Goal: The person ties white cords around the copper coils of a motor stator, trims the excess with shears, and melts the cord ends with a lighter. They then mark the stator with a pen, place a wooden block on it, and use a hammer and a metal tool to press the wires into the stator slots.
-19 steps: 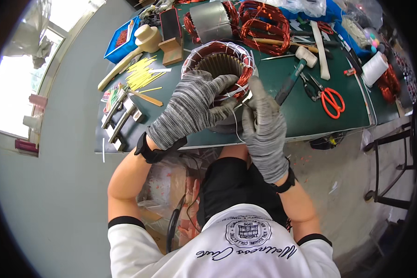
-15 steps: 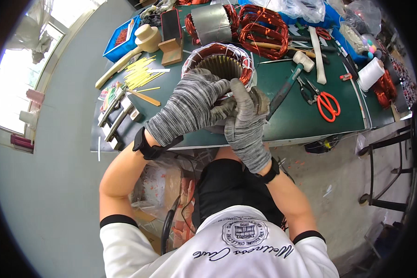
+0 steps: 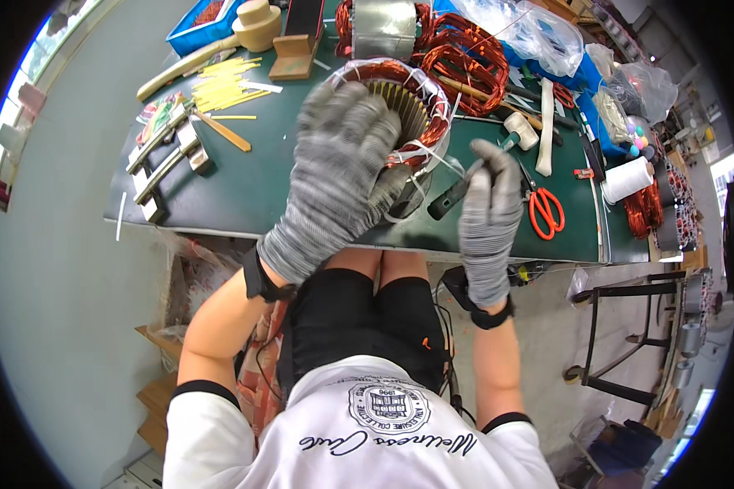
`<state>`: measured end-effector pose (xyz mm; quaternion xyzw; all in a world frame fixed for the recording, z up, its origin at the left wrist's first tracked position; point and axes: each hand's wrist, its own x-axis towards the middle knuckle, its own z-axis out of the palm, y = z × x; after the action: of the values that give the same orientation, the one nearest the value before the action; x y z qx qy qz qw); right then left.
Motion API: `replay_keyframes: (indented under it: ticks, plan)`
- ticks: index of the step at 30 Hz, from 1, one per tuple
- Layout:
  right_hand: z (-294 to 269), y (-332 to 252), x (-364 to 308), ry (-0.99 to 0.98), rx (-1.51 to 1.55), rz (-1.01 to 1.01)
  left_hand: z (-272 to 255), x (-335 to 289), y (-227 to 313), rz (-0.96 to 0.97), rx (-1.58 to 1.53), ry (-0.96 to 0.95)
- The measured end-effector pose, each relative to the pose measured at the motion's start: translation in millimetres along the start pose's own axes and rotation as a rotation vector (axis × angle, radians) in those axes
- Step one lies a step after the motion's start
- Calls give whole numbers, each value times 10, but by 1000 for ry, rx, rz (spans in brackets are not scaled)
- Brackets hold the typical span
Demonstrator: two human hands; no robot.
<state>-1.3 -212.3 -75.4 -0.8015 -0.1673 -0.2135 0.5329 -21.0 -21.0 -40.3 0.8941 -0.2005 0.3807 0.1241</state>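
Note:
A motor stator (image 3: 432,102) with copper windings and white lacing around its rim sits on the green bench, its slotted bore facing up. My left hand (image 3: 338,163), in a grey knit glove, grips its left side, fingers over the rim and thumb near the front. From the front of the rim a white lacing cord (image 3: 442,158) stretches toward my right hand (image 3: 491,220). That gloved hand is apart from the stator, its fingers closed together on the cord. Beside it lie a dark-handled mallet (image 3: 450,198) and orange-handled scissors (image 3: 546,213), both partly behind the right hand.
Yellow strips (image 3: 224,85), a wooden stick (image 3: 224,133) and a metal fixture (image 3: 167,159) lie at left. Behind are another wound stator (image 3: 382,28) and copper coils (image 3: 469,65). A white thread spool (image 3: 628,181) and blue bins (image 3: 616,122) stand at right.
My right hand has moved off the stator to the right, drawing the white cord out. My left hand has shifted onto the stator's left rim. The view has turned slightly.

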Motion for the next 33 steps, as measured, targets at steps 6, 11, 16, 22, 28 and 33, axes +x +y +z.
replay_keyframes:
  ticks: [6,11,16,22,28,33]
  plan:
    - [128,-99,-349,-122,573,132,92,-10,-32,74,-196,-72]
    - [-994,198,-493,154,1547,263,143,-10,-33,116,-200,-43]
    - [-2490,1625,-2099,319,1569,540,92,-93,-4,56,-43,-20]
    - [-2100,1546,-1616,539,48,664,75,-82,-19,59,-55,-101]
    - [-1998,1749,-1019,667,247,674,29,-47,-28,14,-98,-176]
    - [-2095,1875,-1054,622,372,688,75,-88,13,59,-84,7]
